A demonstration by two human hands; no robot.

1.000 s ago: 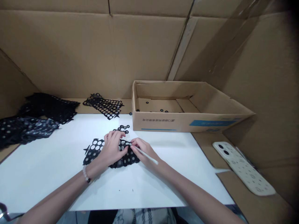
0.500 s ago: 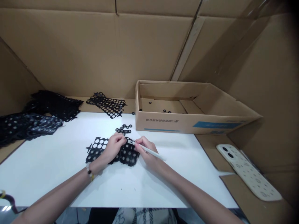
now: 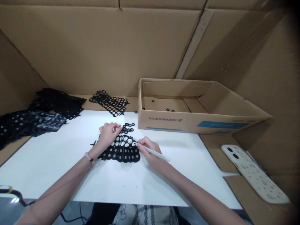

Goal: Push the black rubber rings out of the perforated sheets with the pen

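left hand (image 3: 107,134) on black perforated sheet (image 3: 122,153), grip unclear; right hand (image 3: 147,149) pinching white pick (image 3: 156,153), tip at sheet; hands apart; loose black rings (image 3: 128,127) just beyond left hand; cardboard box (image 3: 178,125) beyond right hand, small black rings (image 3: 170,110) inside

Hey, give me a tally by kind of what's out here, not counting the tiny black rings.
Single black punched sheets: 2
Piles of black punched sheets: 2
Cardboard boxes: 1
White sticks: 1
Beige perforated panels: 1
Total: 7
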